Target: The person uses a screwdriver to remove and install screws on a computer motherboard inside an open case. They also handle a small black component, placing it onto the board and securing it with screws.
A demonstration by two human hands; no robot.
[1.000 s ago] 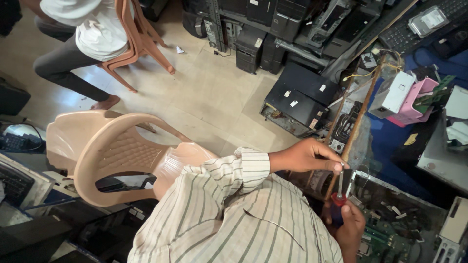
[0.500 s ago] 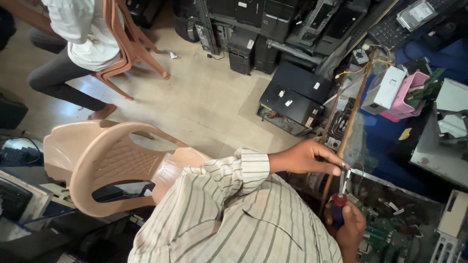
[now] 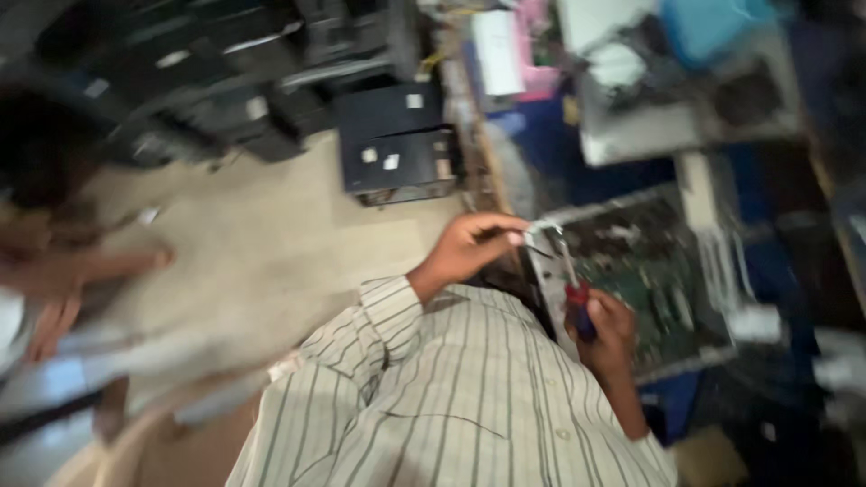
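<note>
My right hand grips the red-blue screwdriver closed; my left fingers pinch at its tip, over the open computer case. I should keep it steady, upright.

Shirt showing cream ground with thin dark vertical stripes; screwdriver showing red-and-blue handle, shaft gleaming silver; circuit board in open case appearing green, metal rim greying pale; computer cases on floor looking black with small white stickers; floor reading beige; cloth under bench gear showing deep blue; box at top edge glowing pink beside white one; all blurring
</note>
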